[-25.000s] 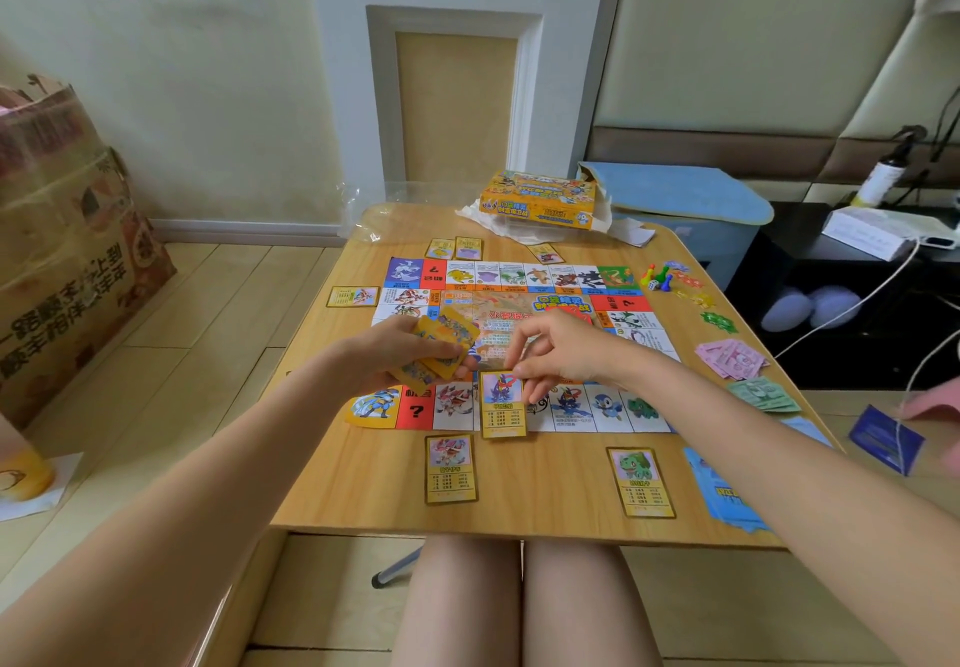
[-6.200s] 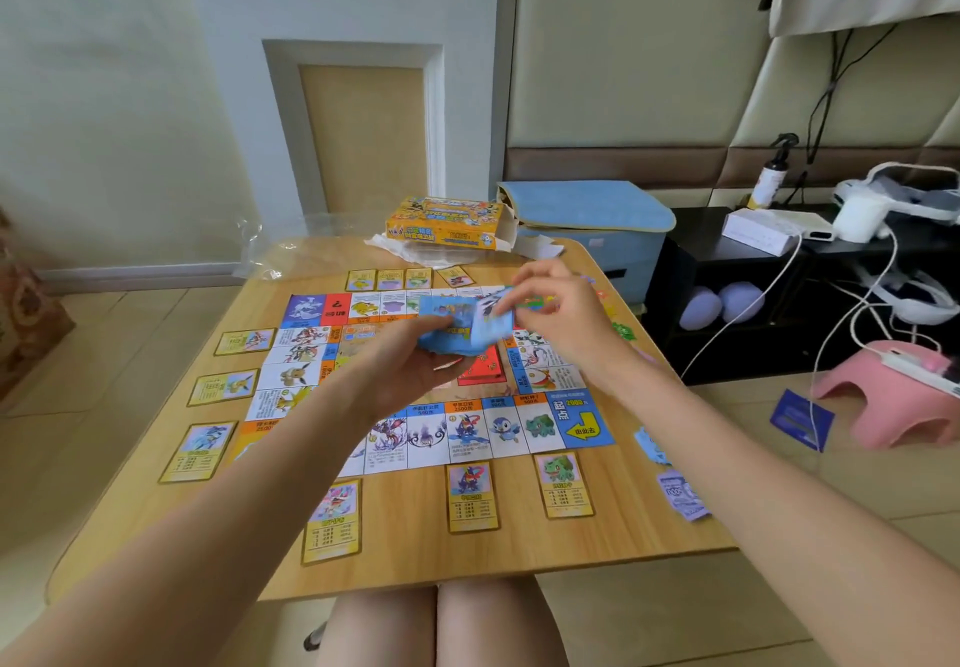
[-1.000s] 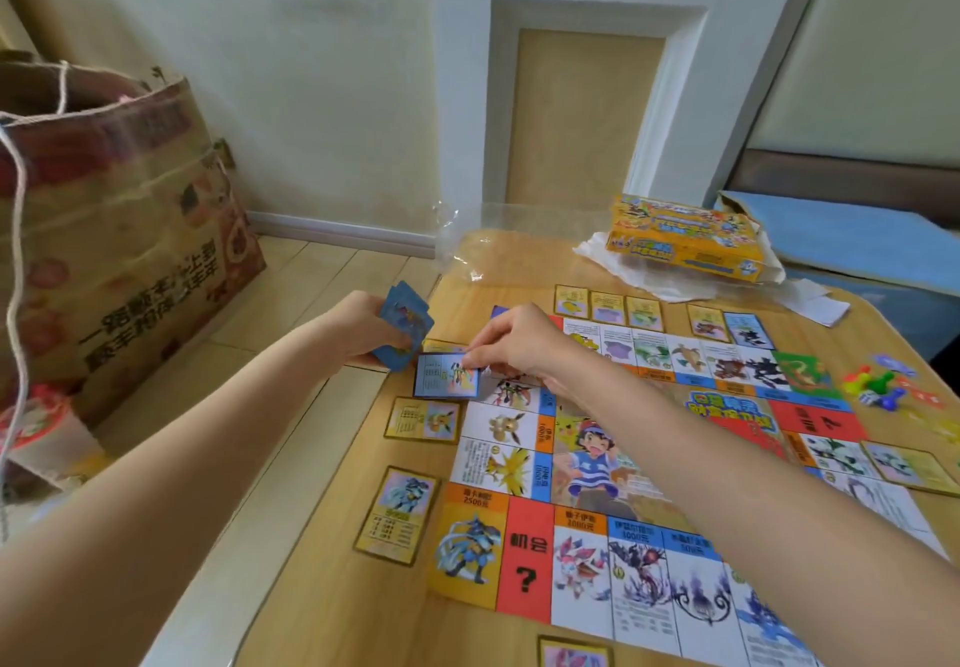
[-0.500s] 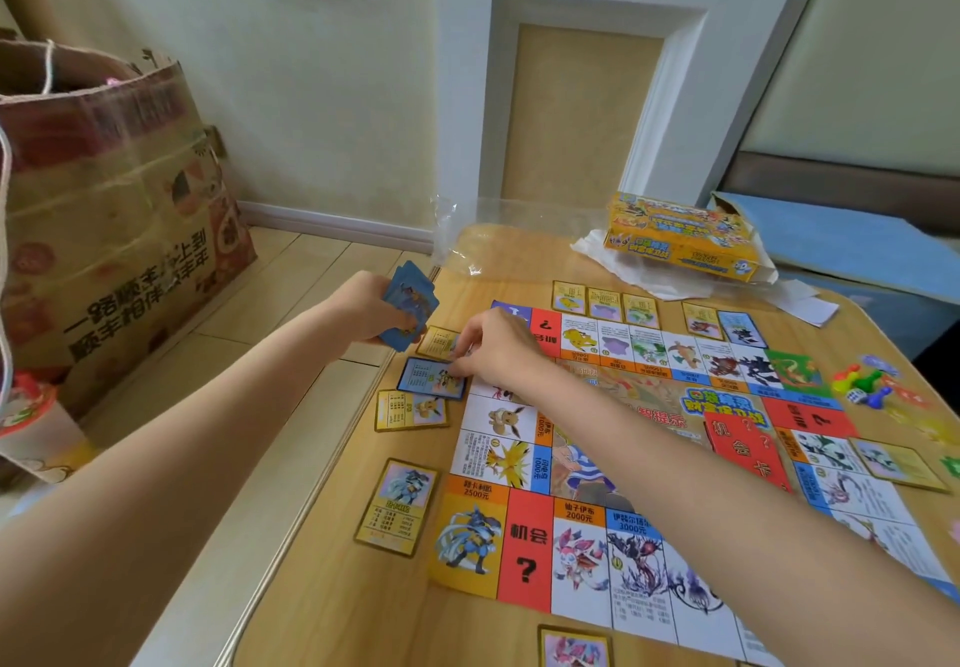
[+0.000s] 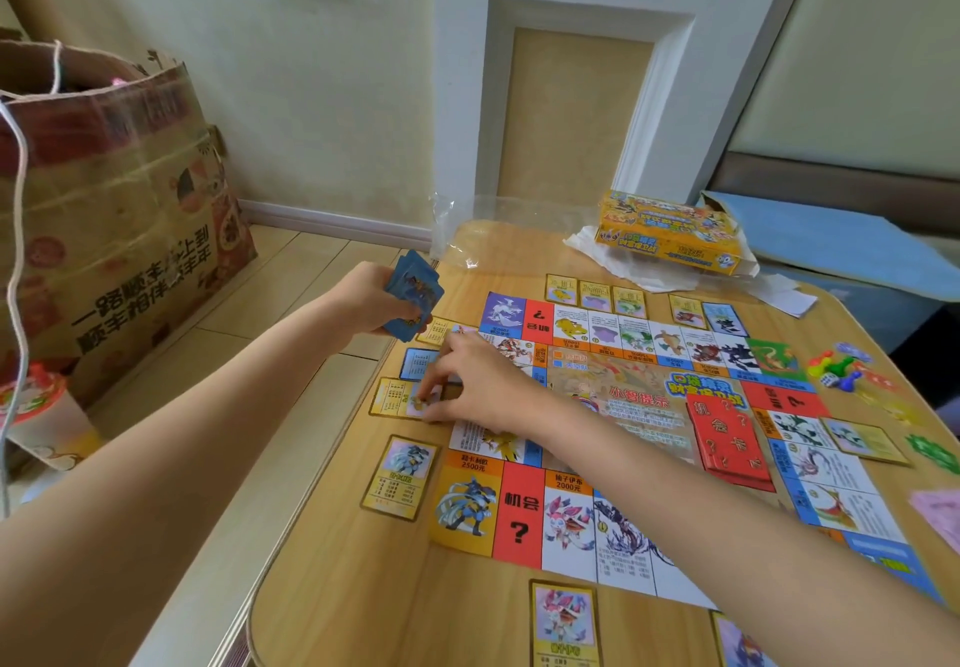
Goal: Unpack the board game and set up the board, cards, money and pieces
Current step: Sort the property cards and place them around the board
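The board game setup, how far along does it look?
Done: the board lies open, red cards on it, pawns out. In hand: the left hand holds blue cards; the right hand touches a yellow card. Left: dealing those blue cards.

The one camera sat on my head, looking forward and down across the table [image 5: 332,588] from its near edge. It faced a little left, so the board [image 5: 639,406] ran off the right side, with the wall and floor beyond. My forearms filled the foreground, close to the lens, both reaching in.
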A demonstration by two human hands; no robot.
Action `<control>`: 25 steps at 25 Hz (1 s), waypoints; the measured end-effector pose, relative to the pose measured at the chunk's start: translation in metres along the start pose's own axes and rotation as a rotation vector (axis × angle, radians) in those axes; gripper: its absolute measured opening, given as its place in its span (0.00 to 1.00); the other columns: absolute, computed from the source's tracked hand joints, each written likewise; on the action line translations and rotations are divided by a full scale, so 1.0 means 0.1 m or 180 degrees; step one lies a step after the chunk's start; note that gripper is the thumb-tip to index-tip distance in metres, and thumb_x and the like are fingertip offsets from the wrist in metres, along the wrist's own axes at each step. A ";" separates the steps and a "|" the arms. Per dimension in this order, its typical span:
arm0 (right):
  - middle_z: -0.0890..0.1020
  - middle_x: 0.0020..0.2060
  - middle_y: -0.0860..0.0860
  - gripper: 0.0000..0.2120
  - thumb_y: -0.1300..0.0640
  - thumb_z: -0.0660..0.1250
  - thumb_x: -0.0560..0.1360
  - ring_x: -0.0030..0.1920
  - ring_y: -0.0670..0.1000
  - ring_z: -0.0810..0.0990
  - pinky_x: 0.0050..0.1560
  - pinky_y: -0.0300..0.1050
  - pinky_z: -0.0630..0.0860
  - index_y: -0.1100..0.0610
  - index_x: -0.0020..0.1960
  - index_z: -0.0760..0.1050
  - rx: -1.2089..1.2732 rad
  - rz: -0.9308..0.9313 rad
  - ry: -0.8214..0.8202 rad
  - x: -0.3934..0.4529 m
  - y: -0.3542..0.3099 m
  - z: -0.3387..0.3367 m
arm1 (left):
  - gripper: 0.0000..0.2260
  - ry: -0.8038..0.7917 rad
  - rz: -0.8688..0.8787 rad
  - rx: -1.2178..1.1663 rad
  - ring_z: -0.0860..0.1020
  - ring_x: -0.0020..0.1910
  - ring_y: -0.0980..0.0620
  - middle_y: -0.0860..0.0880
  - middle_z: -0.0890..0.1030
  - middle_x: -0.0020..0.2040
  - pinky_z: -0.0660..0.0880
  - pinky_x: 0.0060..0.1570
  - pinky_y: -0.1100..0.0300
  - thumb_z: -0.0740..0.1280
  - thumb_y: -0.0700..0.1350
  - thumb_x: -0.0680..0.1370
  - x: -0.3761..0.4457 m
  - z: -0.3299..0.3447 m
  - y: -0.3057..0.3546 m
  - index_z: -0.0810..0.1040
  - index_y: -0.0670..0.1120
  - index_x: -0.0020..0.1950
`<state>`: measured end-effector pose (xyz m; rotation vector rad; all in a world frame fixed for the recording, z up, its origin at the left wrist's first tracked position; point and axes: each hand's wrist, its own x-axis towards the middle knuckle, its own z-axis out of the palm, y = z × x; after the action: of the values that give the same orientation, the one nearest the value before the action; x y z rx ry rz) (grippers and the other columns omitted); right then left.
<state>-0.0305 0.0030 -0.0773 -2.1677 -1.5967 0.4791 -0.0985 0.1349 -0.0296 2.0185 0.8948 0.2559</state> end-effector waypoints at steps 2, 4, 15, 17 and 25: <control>0.67 0.47 0.50 0.12 0.50 0.72 0.70 0.52 0.45 0.62 0.50 0.43 0.65 0.55 0.51 0.81 0.0042 0.0023 0.0024 -0.04 -0.02 0.03 | 0.17 0.0001 -0.0021 -0.0009 0.75 0.47 0.48 0.39 0.77 0.59 0.75 0.45 0.58 0.67 0.36 0.75 -0.03 -0.01 0.01 0.72 0.37 0.64; 0.66 0.47 0.49 0.12 0.50 0.73 0.70 0.53 0.45 0.63 0.51 0.44 0.66 0.55 0.49 0.80 0.0035 0.0078 0.0061 -0.07 -0.01 0.03 | 0.18 0.0002 -0.0029 -0.0027 0.77 0.50 0.46 0.39 0.77 0.59 0.75 0.45 0.57 0.67 0.36 0.75 -0.05 -0.01 0.01 0.72 0.37 0.64; 0.72 0.56 0.53 0.19 0.48 0.71 0.70 0.62 0.55 0.64 0.62 0.55 0.67 0.53 0.59 0.76 -0.0288 0.0246 -0.0079 0.02 0.05 -0.08 | 0.17 -0.0035 0.0017 0.0045 0.75 0.47 0.48 0.39 0.77 0.59 0.76 0.42 0.58 0.67 0.35 0.75 -0.08 0.05 0.05 0.72 0.37 0.64; 0.72 0.57 0.53 0.20 0.47 0.72 0.70 0.63 0.55 0.63 0.63 0.57 0.65 0.53 0.59 0.76 -0.0338 0.0259 -0.0159 0.03 0.06 -0.10 | 0.17 -0.0036 0.0030 0.0054 0.75 0.47 0.48 0.39 0.77 0.59 0.76 0.39 0.60 0.67 0.35 0.75 -0.07 0.06 0.06 0.72 0.37 0.64; 0.71 0.59 0.54 0.25 0.48 0.72 0.70 0.66 0.55 0.61 0.65 0.55 0.65 0.54 0.65 0.73 -0.0169 0.0314 -0.0133 0.01 0.06 -0.08 | 0.18 -0.0081 -0.0027 0.0061 0.77 0.51 0.44 0.38 0.77 0.59 0.76 0.44 0.56 0.67 0.36 0.75 -0.05 0.11 0.02 0.72 0.37 0.64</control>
<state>-0.0212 0.0016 -0.0736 -2.2986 -1.5460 0.5207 -0.0954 0.1237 -0.0338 2.0309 0.8928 0.2171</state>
